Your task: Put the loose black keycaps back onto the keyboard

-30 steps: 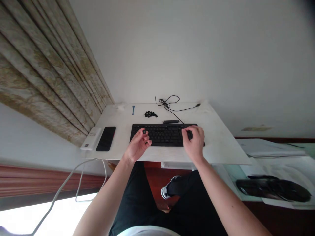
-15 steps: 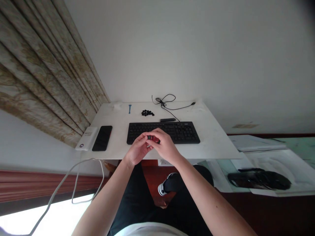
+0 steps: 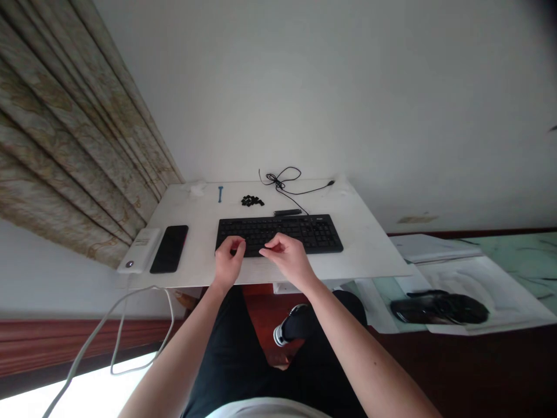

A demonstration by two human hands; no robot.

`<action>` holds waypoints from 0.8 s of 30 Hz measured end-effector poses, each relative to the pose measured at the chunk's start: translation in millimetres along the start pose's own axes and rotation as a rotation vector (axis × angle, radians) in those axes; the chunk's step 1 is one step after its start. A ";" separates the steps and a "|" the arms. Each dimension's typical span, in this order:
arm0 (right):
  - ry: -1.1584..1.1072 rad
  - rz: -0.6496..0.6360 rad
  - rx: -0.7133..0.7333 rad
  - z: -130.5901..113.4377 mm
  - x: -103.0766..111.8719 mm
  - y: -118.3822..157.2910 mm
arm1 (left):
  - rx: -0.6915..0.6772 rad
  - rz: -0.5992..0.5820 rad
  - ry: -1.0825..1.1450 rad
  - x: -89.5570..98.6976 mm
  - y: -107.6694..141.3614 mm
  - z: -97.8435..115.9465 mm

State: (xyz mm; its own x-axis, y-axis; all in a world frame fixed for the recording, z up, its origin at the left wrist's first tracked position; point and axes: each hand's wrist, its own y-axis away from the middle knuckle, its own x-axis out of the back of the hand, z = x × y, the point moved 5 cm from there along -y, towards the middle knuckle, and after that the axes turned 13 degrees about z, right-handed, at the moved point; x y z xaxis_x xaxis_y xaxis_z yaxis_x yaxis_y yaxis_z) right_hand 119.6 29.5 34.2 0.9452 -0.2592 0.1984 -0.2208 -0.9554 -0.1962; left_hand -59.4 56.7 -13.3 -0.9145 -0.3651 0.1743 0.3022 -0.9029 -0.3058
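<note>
A black keyboard (image 3: 319, 235) lies along the front of the white table. Over its lower left part is my left hand (image 3: 229, 258), fingers curled together; what they hold, if anything, is too small to name. My right hand (image 3: 289, 258) is over the keyboard's lower middle, thumb and index finger nearly meeting, and I cannot make out anything between them. The two hands are apart. Behind the keyboard lie a small pile of black keycaps (image 3: 252, 201), a long black bar (image 3: 288, 212) and a bundled black cable (image 3: 278, 183).
A black phone (image 3: 169, 249) and a white box (image 3: 141, 251) lie at the table's left. A blue tool (image 3: 220, 194) is near the back. Right of the table, a black object (image 3: 439, 307) rests on white packaging; a pale cable (image 3: 93, 348) loops at lower left.
My hands were together around a small dark object; now they have separated, the left moving left and the right staying over the keyboard. The view has shifted slightly.
</note>
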 end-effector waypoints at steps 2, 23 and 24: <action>-0.060 -0.007 -0.077 13.7 3.0 -0.7 | -0.223 -0.071 -0.202 -2.7 -0.6 -0.9; 0.457 -0.203 -0.206 101.8 95.3 -158.4 | -0.607 -0.283 -0.516 -31.3 6.7 -17.3; 0.516 -0.243 -0.162 101.6 93.8 -162.3 | -0.603 -0.282 -0.513 -31.5 6.5 -17.6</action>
State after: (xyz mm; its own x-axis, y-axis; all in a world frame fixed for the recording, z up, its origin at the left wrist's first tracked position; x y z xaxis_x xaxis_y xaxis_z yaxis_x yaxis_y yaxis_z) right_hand 268.5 174.6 -12.9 0.7432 -0.0270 0.6685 -0.0851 -0.9949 0.0544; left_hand -33.4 66.3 -37.3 -0.6546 -0.3337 0.6784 -0.2479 -0.7529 -0.6096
